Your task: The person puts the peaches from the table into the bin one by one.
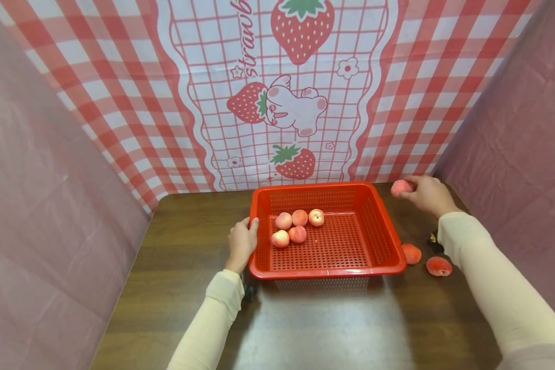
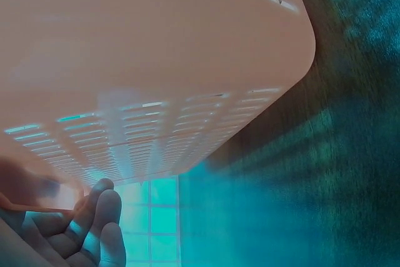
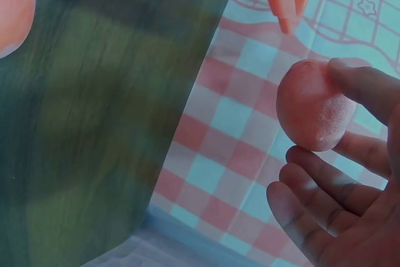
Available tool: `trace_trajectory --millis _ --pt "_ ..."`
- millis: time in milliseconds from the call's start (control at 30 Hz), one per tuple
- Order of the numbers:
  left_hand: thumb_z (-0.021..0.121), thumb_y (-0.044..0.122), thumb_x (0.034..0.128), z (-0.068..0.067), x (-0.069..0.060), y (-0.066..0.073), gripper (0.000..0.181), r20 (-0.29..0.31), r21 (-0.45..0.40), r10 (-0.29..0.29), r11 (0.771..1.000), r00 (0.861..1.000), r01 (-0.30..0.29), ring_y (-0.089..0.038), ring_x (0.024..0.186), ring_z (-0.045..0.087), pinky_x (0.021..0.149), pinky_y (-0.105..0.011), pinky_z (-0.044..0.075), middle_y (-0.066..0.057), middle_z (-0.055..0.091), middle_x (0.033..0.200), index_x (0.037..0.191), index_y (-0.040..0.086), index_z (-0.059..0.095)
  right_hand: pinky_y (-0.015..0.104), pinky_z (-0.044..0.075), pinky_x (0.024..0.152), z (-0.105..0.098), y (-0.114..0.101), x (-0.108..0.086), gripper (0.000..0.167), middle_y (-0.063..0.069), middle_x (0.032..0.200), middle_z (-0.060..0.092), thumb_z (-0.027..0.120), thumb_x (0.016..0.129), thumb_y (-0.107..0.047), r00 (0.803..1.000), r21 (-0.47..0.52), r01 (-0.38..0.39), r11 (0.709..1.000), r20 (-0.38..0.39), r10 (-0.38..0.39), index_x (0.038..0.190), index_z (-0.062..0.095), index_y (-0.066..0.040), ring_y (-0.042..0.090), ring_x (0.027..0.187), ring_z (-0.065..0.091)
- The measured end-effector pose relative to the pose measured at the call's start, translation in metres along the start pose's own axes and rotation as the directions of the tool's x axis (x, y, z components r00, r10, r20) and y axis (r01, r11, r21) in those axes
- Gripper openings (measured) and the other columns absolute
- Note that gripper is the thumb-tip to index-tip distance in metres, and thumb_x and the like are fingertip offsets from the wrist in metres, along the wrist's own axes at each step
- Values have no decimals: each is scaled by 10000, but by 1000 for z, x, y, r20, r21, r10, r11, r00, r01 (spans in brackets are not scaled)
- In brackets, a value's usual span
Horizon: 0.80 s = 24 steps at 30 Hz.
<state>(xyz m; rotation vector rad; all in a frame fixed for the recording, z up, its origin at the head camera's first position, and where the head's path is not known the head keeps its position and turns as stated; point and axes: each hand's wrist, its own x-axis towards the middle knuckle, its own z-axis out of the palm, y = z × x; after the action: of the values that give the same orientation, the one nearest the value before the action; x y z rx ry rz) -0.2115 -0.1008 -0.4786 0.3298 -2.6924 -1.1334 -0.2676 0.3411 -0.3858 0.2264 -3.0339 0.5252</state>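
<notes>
A red plastic basket [image 1: 328,272] with slotted walls stands on the table. My left hand [image 1: 242,241] grips its left rim, thumb on top; in the left wrist view the fingers [image 2: 107,207] curl beneath the rim. Several peaches [image 1: 298,234] lie in the basket's left half. Beyond its right side, my right hand [image 1: 429,195] pinches a peach [image 3: 312,105] between thumb and fingers, held above the table's back right. Two more peaches lie to the right of the basket: one peach [image 1: 411,254] close by its wall, another peach [image 1: 439,266] farther right.
The brown wooden table [image 1: 180,308] carries everything. A red-and-white checked cloth [image 1: 139,103] with strawberry prints hangs behind it. Pink cloth walls [image 1: 504,103] rise on both sides. Small black devices [image 1: 435,241] show at the wrists.
</notes>
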Motion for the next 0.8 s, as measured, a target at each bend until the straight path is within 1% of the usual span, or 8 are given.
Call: trace_trajectory --millis 100,200,267,400,500,600,700,800 --pt "538 328 986 0 0 -1 359 11 -3 -8 1000 1000 8 -426 981 662 873 -536 498 -207 711 1093 1200 81 686 626 431 855 2 -4 2 570 329 1104 638 705 872 -349 999 -11 28 1000 -20 -28 1259 575 50 499 976 597" --pt "536 334 987 1 0 -1 364 12 -8 -12 1000 1000 12 -425 982 662 877 -536 498 -205 710 1099 1205 83 684 622 433 854 3 -9 5 571 328 1104 640 702 877 -349 999 -11 36 999 -22 -36 1251 577 63 500 989 597" --pt "537 335 985 1 0 -1 364 8 -10 -12 1000 1000 12 -427 979 662 876 -537 498 -205 711 1097 1202 84 687 620 434 864 4 -13 6 579 329 1126 635 696 881 -342 1000 2 26 1000 -11 -26 1266 565 72 494 1010 595" --pt "548 330 974 2 -1 -1 333 -17 -5 1 1000 1000 -1 -441 963 666 843 -542 500 -206 722 1045 1133 90 715 598 451 854 6 -21 9 575 311 1136 645 699 880 -336 1000 19 17 1000 4 -17 1274 569 62 457 1011 611" --pt "560 323 967 2 -1 -1 314 -30 -6 5 1000 1000 -6 -446 961 668 829 -546 498 -207 725 1022 1098 91 726 592 456 850 7 -25 11 599 307 1138 645 700 881 -364 1000 21 17 1000 26 -18 1276 568 66 438 995 614" --pt "560 326 968 3 -1 -1 317 -30 -13 1 1000 1000 -1 -446 962 667 834 -545 498 -207 724 1029 1107 93 724 598 459 860 6 -29 13 643 316 1152 635 691 887 -391 999 24 11 1000 51 -13 1296 546 83 438 993 610" --pt "552 337 971 3 0 -1 328 -29 -11 1 1000 1000 -1 -445 966 667 836 -546 498 -206 723 1037 1114 96 723 609 455 888 5 -34 15 676 323 1190 621 678 895 -404 998 39 0 999 70 -3 1333 516 84 452 1038 603" --pt "548 338 973 3 1 -1 330 -29 -11 2 1000 1000 -2 -444 972 667 840 -547 498 -204 723 1045 1121 100 722 611 449 904 6 -38 17 656 315 1199 622 669 904 -384 997 48 5 999 76 -8 1346 510 75 453 1069 597"
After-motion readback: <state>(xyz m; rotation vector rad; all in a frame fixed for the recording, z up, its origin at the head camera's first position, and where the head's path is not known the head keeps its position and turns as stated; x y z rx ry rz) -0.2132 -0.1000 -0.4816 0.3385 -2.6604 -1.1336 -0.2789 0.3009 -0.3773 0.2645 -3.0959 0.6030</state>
